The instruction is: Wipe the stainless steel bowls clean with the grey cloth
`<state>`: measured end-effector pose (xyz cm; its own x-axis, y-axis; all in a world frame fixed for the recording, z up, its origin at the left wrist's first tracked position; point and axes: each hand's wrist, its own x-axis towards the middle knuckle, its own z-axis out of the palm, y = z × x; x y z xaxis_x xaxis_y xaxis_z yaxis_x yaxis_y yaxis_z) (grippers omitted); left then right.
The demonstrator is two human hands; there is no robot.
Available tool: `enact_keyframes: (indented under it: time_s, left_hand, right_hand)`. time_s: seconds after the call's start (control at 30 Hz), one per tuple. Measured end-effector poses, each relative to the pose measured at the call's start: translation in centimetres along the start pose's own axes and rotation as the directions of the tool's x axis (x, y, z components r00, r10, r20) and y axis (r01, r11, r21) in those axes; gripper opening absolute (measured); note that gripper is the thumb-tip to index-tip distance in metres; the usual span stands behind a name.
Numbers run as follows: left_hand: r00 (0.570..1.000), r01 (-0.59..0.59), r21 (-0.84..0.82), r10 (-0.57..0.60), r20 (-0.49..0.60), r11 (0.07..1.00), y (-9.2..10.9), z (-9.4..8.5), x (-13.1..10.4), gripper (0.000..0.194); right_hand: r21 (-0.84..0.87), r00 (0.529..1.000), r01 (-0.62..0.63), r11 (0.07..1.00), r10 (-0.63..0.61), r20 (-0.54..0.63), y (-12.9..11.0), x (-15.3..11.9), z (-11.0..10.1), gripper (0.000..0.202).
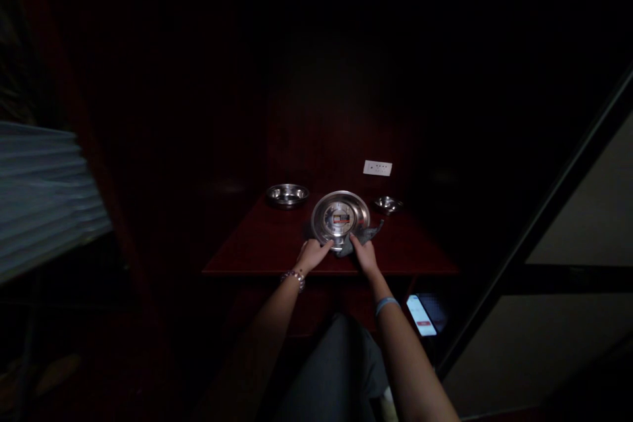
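A round, shiny metal plate [324, 214] with a dark and red label at its centre is tilted up above the desk, its face toward me. My left hand [312, 254] grips its lower left rim, thumb on the face. At the lower right, my right hand [363, 252] is closed on a grey cloth [370, 234], pressing it against the plate; the thumb lies over the cloth. The fingers behind the plate are hidden.
The dark red desk [267, 257] carries a metal dish [287, 196] at back left and a small metal bowl [388, 204] at back right. A white socket panel [377, 168] is on the back wall. A lit phone [422, 315] sits below right.
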<state>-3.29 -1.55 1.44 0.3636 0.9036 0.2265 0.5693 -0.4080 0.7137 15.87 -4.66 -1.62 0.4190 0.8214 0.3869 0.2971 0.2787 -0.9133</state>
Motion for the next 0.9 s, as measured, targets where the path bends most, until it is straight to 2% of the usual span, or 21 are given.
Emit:
enact_keyframes:
  time_s: [0.17, 0.9]
  left_hand:
    - [1.000, 0.005, 0.003, -0.005, 0.015, 1.000, 0.14, -0.12, -0.07, 0.044]
    - [1.000, -0.030, 0.011, 0.030, -0.006, 0.999, -0.14, 0.13, 0.09, 0.043]
  right_hand:
    - [0.054, 0.999, -0.053, 0.997, 0.053, -0.004, 0.10, 0.08, 0.00, 0.053]
    - [0.047, 0.999, -0.053, 0.997, 0.053, 0.000, -0.46, -0.12, -0.05, 0.055]
